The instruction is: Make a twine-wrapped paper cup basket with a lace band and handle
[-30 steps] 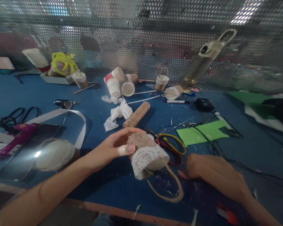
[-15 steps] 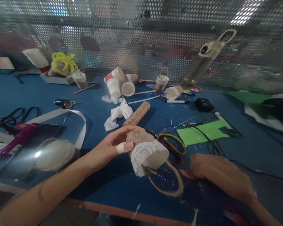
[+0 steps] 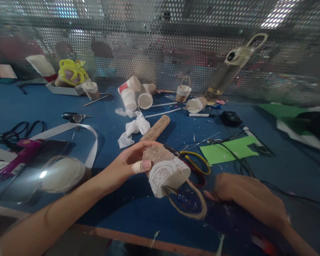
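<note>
My left hand (image 3: 136, 160), with a bandage on its thumb, grips a small paper cup (image 3: 160, 154) wrapped in jute twine. White lace (image 3: 164, 173) runs round the rim, and a twine loop handle (image 3: 202, 202) hangs from the mouth, which faces right and toward me. Curled round a dark blue glue gun (image 3: 188, 200), my right hand (image 3: 245, 195) is at the lower right. The metal tip reaches the cup's rim near one handle end; much of the gun blends into the blue table. Yellow-and-red-handled scissors (image 3: 196, 161) lie behind the cup.
A twine-wrapped roll (image 3: 157, 128) and crumpled lace (image 3: 136, 128) lie beyond my left hand. Green paper (image 3: 229, 150) and black cables are at right. Left are a phone (image 3: 18, 193), ribbon (image 3: 93, 145) and keys (image 3: 77, 116). Cups and a bottle (image 3: 226, 71) line the mesh wall.
The cup has tilted slightly, and its rim and handle sit a little higher. Both hands keep nearly the same places and grips.
</note>
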A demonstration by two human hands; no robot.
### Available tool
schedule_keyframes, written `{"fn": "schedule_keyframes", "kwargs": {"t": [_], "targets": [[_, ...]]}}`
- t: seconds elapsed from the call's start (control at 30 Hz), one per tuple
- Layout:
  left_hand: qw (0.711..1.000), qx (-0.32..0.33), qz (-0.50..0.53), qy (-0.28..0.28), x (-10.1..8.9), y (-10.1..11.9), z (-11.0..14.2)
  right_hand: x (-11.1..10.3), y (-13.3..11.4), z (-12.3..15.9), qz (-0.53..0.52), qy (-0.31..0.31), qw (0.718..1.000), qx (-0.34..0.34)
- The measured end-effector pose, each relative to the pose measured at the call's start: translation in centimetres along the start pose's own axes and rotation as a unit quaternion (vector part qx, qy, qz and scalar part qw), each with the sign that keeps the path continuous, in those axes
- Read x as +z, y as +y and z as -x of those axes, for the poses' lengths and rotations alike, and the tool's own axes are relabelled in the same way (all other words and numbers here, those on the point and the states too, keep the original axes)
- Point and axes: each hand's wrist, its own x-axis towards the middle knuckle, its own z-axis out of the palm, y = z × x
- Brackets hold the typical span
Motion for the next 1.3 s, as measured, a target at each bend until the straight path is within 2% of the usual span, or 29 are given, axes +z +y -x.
{"fn": "schedule_keyframes", "kwargs": {"t": [0.13, 0.37, 0.57, 0.8, 1.07, 1.3], "targets": [[1.0, 0.004, 0.009, 0.0, 0.0, -0.02, 0.08, -0.08, 0.35, -0.22, -0.006, -0.012, 0.999, -0.043], [1.0, 0.015, 0.007, 0.006, -0.1, -0.29, 0.01, -0.01, 0.43, -0.08, -0.002, -0.02, 0.999, -0.038], [1.0, 0.015, 0.005, 0.002, 0.01, -0.02, -0.01, 0.1, 0.48, 0.16, -0.024, 0.019, 0.999, -0.033], [1.0, 0.019, -0.004, 0.0, -0.08, -0.21, -0.01, 0.11, 0.61, 0.12, 0.001, -0.032, 0.999, -0.031], [1.0, 0.025, 0.001, -0.011, -0.16, -0.16, -0.23, 0.23, 0.49, 0.48, -0.017, -0.026, 0.999, 0.009], [1.0, 0.027, -0.001, -0.011, -0.12, -0.32, -0.17, 0.56, 0.81, 0.45, -0.024, -0.025, 0.999, -0.024]]}}
